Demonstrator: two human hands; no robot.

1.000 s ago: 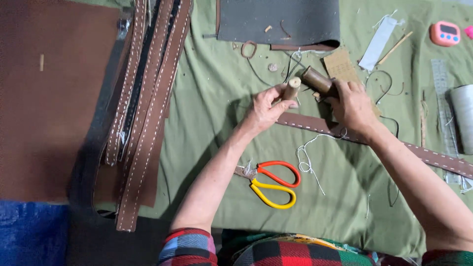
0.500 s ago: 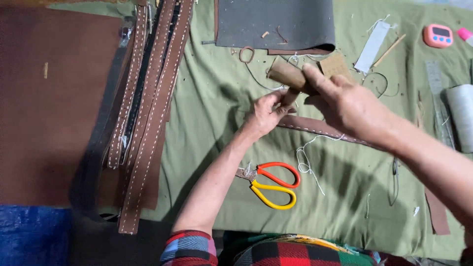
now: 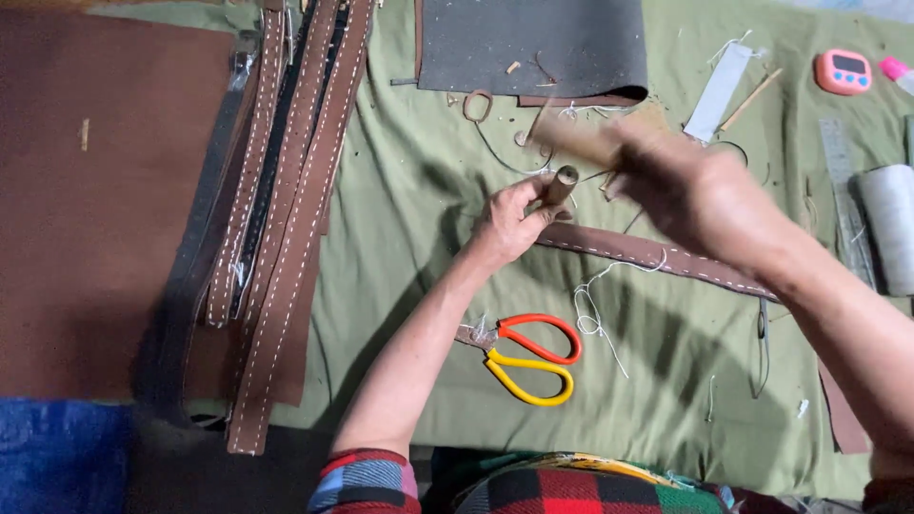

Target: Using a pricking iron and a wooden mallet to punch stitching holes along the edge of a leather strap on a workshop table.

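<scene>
Green cloth (image 3: 400, 247) covered the bench where I worked, with a large brown leather sheet (image 3: 95, 209) at its left edge and a dark grey sheet (image 3: 533, 43) at the top. My left hand (image 3: 514, 221) was closed around a wooden-handled punch (image 3: 560, 183) stood upright on the brown strap (image 3: 657, 255), which lay across the cloth under both hands. My right hand (image 3: 705, 195) was clenched on a wooden mallet (image 3: 576, 143), blurred in mid-swing, so its exact grip was hard to read. White stitching already ran along the visible part of the strap, whose left tip sat under the punch; I judged that end of the work unfinished. Counted items: about four finished stitched straps (image 3: 286, 209) laid side by side at left, one pair of red-and-yellow scissors (image 3: 528, 357), one pink timer (image 3: 843, 71), one steel ruler (image 3: 843, 181), one roll of white thread (image 3: 890, 228), and loose thread scraps (image 3: 595, 309) beside the strap.
</scene>
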